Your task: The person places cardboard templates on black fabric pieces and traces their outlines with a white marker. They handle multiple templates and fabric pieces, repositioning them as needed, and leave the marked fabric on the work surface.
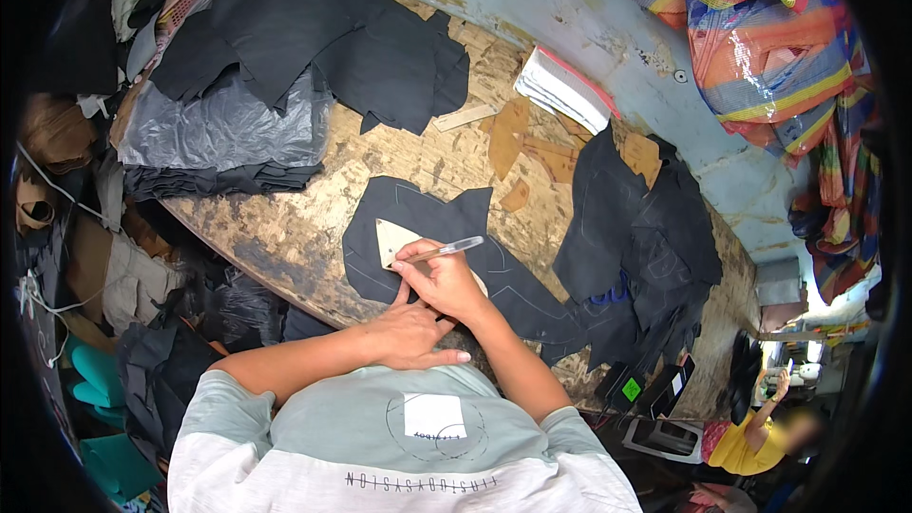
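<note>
My right hand [445, 282] grips a slim pen [446, 249] with a clear and silver barrel. Its tip, largely hidden by my fingers, is over a cream template [391, 236]. That template lies on a black leather-like piece [404, 198] marked with thin pale lines. Part of the template is covered by my right hand. My left hand [415, 334] rests low and flat at the near edge of the black piece, crossing beneath my right wrist. Its fingers are stretched out and its thumb points right; the fingertips are partly hidden.
Black sheets [294, 28] are heaped at the far left, beside clear plastic wrap [233, 123]. Another black pile [636, 228] lies right. Brown templates [508, 138] and a notebook [567, 87] are near the wall. Striped bags [769, 47] hang right; a person in yellow [746, 446] is beyond.
</note>
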A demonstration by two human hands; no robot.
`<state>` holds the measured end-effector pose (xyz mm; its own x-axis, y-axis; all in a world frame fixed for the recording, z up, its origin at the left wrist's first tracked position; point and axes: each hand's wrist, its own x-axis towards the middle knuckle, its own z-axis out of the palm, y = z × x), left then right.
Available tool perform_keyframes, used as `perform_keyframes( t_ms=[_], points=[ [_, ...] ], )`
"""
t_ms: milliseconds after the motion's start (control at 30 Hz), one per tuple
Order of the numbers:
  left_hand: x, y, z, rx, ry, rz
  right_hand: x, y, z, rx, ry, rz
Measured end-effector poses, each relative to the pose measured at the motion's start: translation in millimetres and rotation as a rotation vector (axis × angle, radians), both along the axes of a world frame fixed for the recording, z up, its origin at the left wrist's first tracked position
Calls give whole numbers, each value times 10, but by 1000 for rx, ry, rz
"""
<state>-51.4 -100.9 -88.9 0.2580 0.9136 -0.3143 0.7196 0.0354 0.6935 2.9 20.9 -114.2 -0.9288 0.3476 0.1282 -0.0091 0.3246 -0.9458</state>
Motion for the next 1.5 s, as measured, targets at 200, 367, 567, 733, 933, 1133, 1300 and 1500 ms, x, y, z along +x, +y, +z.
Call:
perform_keyframes(
  t_ms=[200,367,567,733,933,1133,1300,1500],
  points=[
    [-19,35,-16,-70,-7,-29,-140,2,57,222,-48,116],
    [22,12,-25,44,41,36,-403,50,74,259,0,72],
    [-10,34,-7,-22,45,5,-658,44,-37,320,94,-82],
    [-20,55,-13,-32,76,18,-454,80,6,332,14,-121],
    [-18,61,-42,98,157,69,443,237,146,455,-78,-327],
    [-3,61,-35,101,193,45,978,7,253,618,-200,-468],
    [-260,152,-70,115,-19,191,925,-81,286,171,-204,-318],
    [-926,278,-344,-152,-1039,770,284,-208,-106,73,36,-156]
  ],
)
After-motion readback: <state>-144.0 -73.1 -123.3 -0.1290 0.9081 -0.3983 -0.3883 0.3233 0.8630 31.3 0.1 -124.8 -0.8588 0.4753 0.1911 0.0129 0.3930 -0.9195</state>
